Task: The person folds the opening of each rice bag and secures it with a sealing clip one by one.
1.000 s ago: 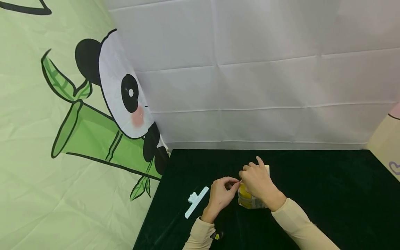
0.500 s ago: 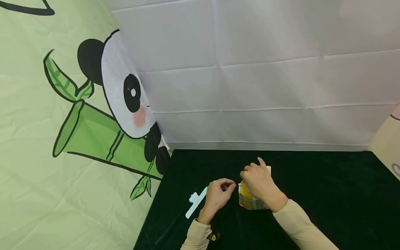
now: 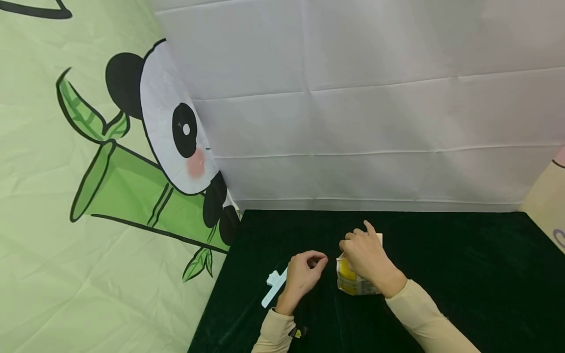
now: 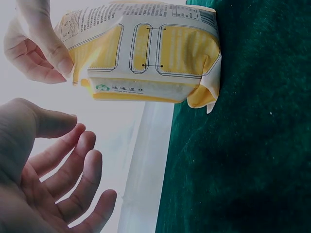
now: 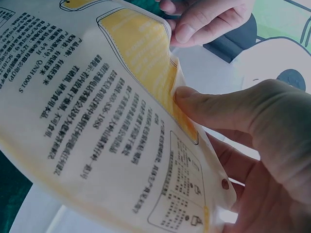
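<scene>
- Right wrist view: a white-and-yellow printed soft packaging bag [image 5: 112, 111], its top edge pinched by the right hand [image 3: 368, 257], thumb on the printed face and fingers behind.
- The bag stands upright on the dark green cloth-covered counter [image 3: 441, 274]; that grip at its top probably steadies it.
- The left hand [image 3: 303, 274] is just beside the bag, apart from it; its grip holds nothing visible, thumb and forefinger tips close together, other fingers loosely bent.
- A pale blue bar-shaped clip [image 3: 273, 290] lies on the counter, partly hidden by the left hand, seemingly placed within easy reach.
- Behind hangs a creased white sheet [image 3: 309, 122].
</scene>
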Tool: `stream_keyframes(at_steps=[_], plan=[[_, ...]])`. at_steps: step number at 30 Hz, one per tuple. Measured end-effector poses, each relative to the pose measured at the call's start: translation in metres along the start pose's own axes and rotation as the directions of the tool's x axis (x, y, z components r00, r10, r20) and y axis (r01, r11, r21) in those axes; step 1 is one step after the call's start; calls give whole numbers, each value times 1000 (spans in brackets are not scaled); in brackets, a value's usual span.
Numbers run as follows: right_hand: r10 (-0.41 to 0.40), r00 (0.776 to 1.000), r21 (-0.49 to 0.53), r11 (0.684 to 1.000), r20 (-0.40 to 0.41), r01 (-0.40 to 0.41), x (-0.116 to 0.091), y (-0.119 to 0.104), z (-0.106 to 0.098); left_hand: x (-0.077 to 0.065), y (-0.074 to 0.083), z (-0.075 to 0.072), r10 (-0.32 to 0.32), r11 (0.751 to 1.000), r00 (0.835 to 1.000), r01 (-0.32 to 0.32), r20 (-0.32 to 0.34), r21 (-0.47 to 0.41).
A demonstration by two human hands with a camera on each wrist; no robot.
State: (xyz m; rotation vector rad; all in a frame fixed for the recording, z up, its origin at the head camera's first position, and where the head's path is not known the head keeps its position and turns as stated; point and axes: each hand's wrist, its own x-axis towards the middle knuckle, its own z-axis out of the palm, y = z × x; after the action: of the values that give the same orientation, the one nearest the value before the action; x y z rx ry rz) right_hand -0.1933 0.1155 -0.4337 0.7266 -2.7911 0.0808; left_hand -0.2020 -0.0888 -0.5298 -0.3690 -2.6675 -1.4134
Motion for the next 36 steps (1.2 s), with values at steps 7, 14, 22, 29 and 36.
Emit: stream_keyframes(at_steps=[7,14,22,29,36], plan=[[-2,1000,1,1000,5,2,1,1,0,-2,-3,-4,-23,1000,1000,23,-4,20],[3,1000,1,1000,2,-3,-1,0,0,-5,-9,-12,-26,999,1000,26,-11,36],[-3,1000,1,1000,-20,3,-2,-1,1,-8,-19,-21,-39,998,999,41,-30,50],[-3,999,0,1000,-35,3,-2,0,2,-8,-26,-24,-61,997,998,62,-13,40],[-8,999,26,1000,-42,9,-2,1,4,-10,-34,-27,-82,996,996,83,-18,29]])
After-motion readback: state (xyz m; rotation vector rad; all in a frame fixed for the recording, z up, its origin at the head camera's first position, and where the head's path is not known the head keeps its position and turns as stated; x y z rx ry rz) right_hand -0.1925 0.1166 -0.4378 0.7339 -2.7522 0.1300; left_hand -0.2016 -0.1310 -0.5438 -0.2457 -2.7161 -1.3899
